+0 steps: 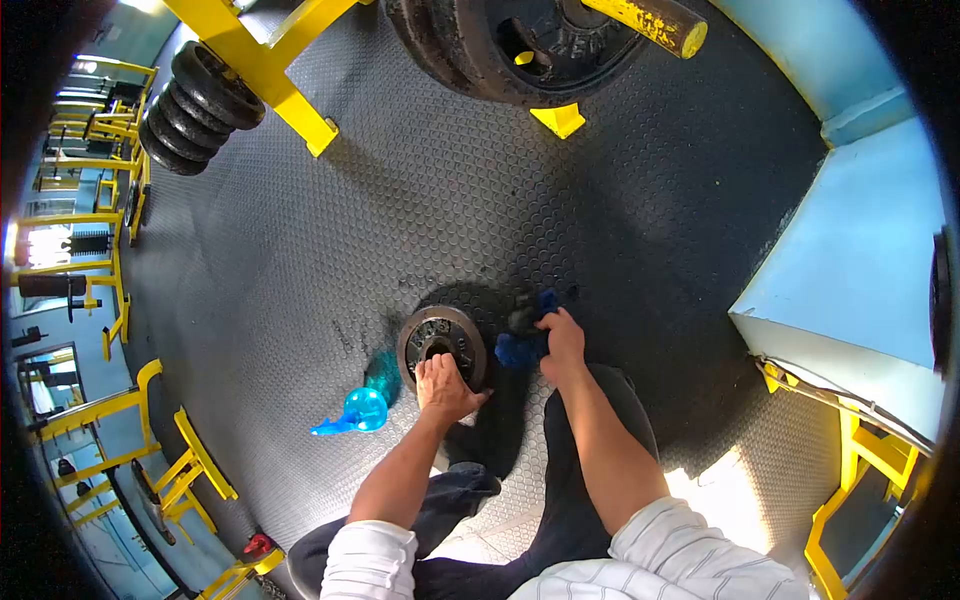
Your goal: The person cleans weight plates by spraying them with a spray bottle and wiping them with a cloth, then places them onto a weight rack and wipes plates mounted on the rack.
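A round, dark weight plate with raised lettering and a central hole is on the textured floor in front of me. My left hand grips it, fingers at the centre hole and thumb toward the right rim. To the right of the plate, my right hand is closed on a blue and dark cloth, which hangs partly in shadow. Left of the plate stands a translucent blue spray bottle with a blue trigger head, seen from above.
Large plates hang on a yellow rack ahead, beside a stack of smaller plates. A light-blue wall bounds the right side. Yellow gym frames stand at left, and another yellow frame at lower right.
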The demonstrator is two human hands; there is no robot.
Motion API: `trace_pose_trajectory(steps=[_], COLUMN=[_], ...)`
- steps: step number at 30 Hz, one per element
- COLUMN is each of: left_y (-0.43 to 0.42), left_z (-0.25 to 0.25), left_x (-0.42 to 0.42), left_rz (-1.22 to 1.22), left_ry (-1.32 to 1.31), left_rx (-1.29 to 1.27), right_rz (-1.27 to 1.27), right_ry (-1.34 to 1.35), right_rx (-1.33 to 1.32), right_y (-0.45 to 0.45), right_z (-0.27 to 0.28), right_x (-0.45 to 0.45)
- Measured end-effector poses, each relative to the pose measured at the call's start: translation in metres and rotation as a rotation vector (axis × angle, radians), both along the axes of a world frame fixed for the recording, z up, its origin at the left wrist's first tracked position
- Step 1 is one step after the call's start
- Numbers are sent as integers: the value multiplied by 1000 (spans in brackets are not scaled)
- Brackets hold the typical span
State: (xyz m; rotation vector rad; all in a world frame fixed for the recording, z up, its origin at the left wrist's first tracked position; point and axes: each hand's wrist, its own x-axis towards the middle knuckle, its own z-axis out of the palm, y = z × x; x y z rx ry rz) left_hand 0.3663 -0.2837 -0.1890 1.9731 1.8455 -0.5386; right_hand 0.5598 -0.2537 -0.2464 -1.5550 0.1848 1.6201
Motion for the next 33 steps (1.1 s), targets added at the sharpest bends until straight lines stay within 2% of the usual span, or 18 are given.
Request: trace_pose_trajectory(steps=[3,5,6,7,8,9,10,13,15,16,19,21,23,25,28,29,31,33], left_y=[18,29,31,36,30,27,22,-5,-7,-10,2,5,5,14,19,22,26,24], left_z=[45,55,57,59,55,60,55,37,40,42,45,42,40,53,47,37,30,28], left_x=[-14,-46,-55,-64,-64,-52,-53,-56,-59,-55,-49,-48,-37,-23,-18,-23,-31,-38], left_rz=[2,481,843,1145,1246,1345,1340,1418,1478,1411,1504,1531,1449,1544,1459,1457,1286,1271], left_ry=[-200,-643,-946,-1071,-1134,-1199,-1194,-1360,-1410,-1373,-1393,-1474,-1512,-1528,-1414,-1421,-1166,-1168], left_rx=[-81,-449,-575,-729,-653,-582,-593,-578,-574,-485,-519,-627,-518,-546,-566,-570,-402,-420], right_rz=[-177,-160,-164,-12,137,195,332,615,819,824,890,1018,1038,1222,1186,1061,896,883], right_ry=[92,300,317,174,19,78,23,-323,-268,-267,-488,-475,-541,-480,-365,-443,-550,-561], right_rx=[-140,145,151,327,497,602,602,914,1176,1181,1113,699,690,260,209,234,525,554], right_y=[10,6,4,0,-4,-8,-11,-28,-37,-40,-52,-50,-54,-60,-80,-87,-86,-74], right_z=[31,33,35,37,38,43,60,73,77,74,43,33,48,72,112,112,122,104], right_x=[-1,-7,-14,-22,-29,-35,-37,-60,-74,-81,-98,-96,-89,-83,-75,-88,-94,-96])
